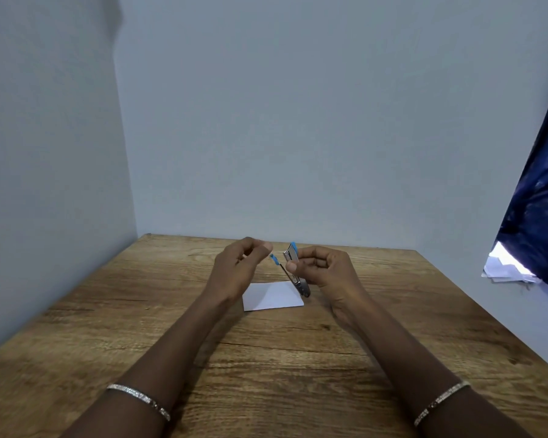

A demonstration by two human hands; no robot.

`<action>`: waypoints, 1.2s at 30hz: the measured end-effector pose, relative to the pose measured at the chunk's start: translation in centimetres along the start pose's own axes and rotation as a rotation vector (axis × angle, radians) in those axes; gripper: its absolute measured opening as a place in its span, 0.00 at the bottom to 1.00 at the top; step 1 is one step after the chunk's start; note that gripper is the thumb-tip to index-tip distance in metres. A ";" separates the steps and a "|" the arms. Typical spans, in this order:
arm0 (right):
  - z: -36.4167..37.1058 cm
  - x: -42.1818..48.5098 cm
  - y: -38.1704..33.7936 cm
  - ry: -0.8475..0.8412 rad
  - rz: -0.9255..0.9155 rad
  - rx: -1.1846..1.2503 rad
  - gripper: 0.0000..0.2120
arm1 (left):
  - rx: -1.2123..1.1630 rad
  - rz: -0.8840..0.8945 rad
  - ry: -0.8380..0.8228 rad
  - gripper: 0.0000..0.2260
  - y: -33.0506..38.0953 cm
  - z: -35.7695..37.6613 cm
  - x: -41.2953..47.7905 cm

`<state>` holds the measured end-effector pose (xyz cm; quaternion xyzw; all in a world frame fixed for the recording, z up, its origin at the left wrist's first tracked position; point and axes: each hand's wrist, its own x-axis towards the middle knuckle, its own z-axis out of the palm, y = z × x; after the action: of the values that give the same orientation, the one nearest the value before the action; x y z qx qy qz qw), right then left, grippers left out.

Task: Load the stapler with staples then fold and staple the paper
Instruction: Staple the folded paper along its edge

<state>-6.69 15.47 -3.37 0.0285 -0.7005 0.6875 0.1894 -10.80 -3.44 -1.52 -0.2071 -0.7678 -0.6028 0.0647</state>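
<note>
Two hands hover above the paper (pixel 271 296): right hand (pixel 325 269) grips the opened stapler (pixel 293 270), left hand (pixel 239 267) pinches its fingertips.

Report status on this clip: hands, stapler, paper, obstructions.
Right hand gripping stapler, opened, raised above table. Left hand pinched beside it; staples too small to confirm. Paper flat on table, not visibly stapled. Nothing in the way.

Shiny metal stapler (pixel 293 273), matt white paper (pixel 272 297), grainy wood table (pixel 140 311).
</note>
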 end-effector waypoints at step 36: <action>1.3 -0.9 -1.4 0.066 0.149 0.358 0.10 | -0.478 0.039 -0.040 0.08 -2.1 1.9 0.9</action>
<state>-5.70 13.97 -2.29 -0.0128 -0.5608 0.8136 0.1530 -12.17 -1.83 -3.63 -0.2433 -0.6001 -0.7619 0.0101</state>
